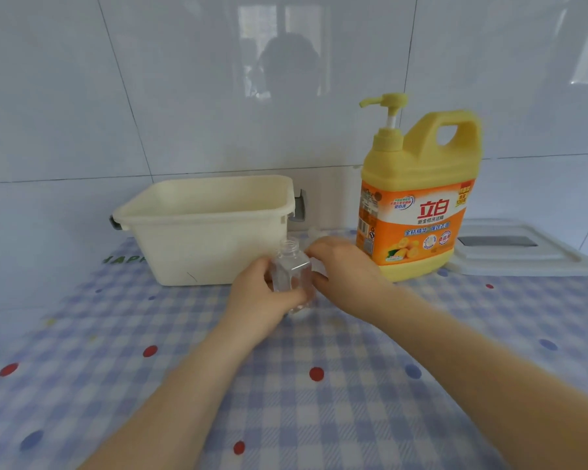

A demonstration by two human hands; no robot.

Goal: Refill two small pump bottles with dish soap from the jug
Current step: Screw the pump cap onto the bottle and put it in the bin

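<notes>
Clear plastic bottle [291, 278] stood upright on the checked cloth [319, 401], neck open, pump off, looking empty. My left hand [258, 293] was wrapped round its lower half, fingers closed on it. My right hand [340, 269] sat just beside it on the jug side, fingers curled at the bottle's shoulder; something pale and blurred lay under them, possibly the pump, but I could not tell whether the hand held it. Both forearms reached in from below, converging.

Jug [418, 201] stood near, behind my right hand, pump still on, untouched. Cream tub [207, 228] sat behind the bottle; white lid [523, 252] lay flat beyond the jug. Second bottle not seen.

Judged: early stage. One bottle opened, no soap in it yet; both fills left.
</notes>
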